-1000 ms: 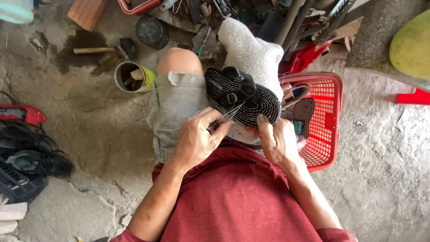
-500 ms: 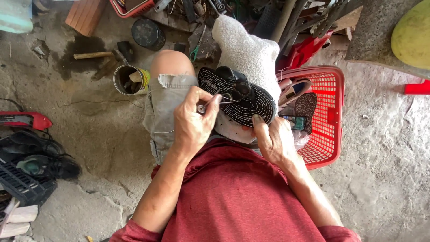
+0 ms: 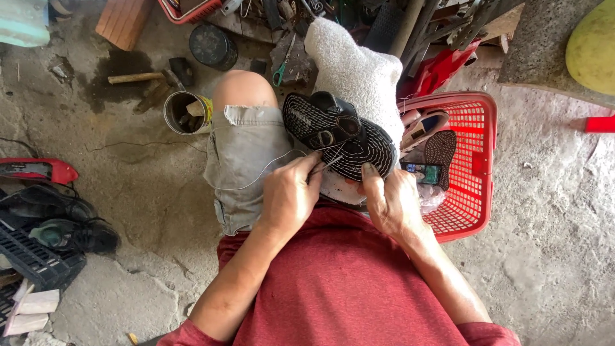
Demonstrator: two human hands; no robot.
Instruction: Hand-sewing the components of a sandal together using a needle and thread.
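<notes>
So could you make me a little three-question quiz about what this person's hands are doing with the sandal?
1. True or false: the left hand pinches a thin needle-like tool with pale thread at the edge of the black sandal.
2. Where does the sandal rest? A) on the concrete floor B) on a white towel over the lap C) inside the red basket
3. Fill in: the right hand steadies the sandal's near ____.

Key
1. True
2. B
3. edge
</notes>
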